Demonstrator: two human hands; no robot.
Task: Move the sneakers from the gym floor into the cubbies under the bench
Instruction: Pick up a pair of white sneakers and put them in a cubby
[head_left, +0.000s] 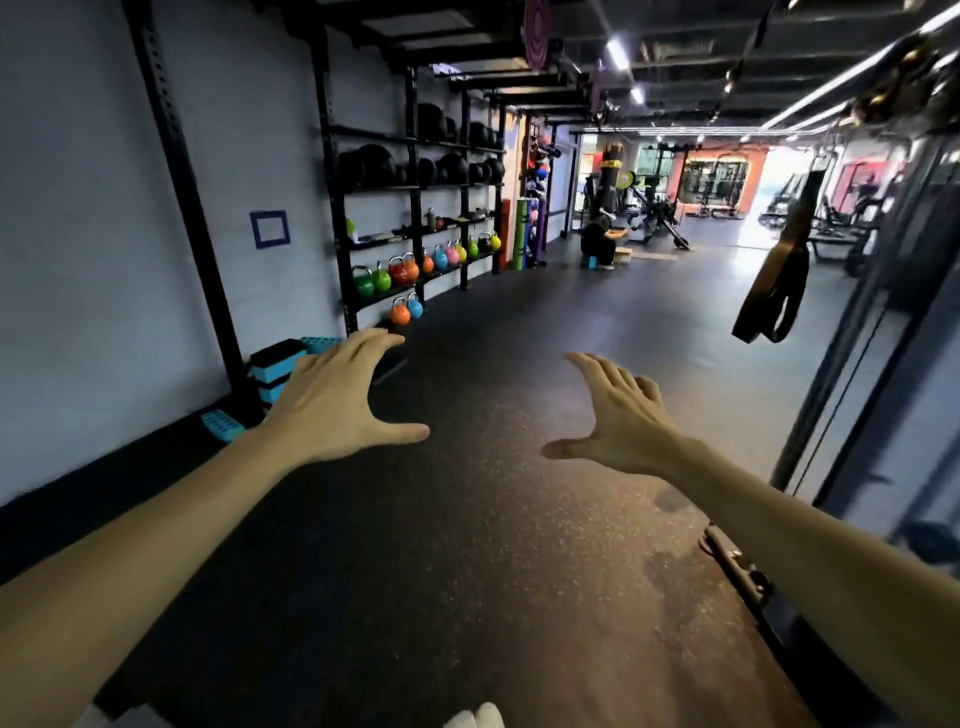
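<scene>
My left hand (337, 400) and my right hand (618, 415) are both stretched out in front of me over the dark speckled gym floor (467, 545), palms down, fingers spread, holding nothing. No sneakers, bench or cubbies show in this view. A bit of white at the bottom edge (478, 717) is too cropped to identify.
A black rack (415, 218) with medicine balls and coloured kettlebells lines the left wall. Blue step blocks (275, 369) sit at its base. Black straps (779, 275) hang at the right beside a glass partition. A person (600, 241) sits far down the hall among machines.
</scene>
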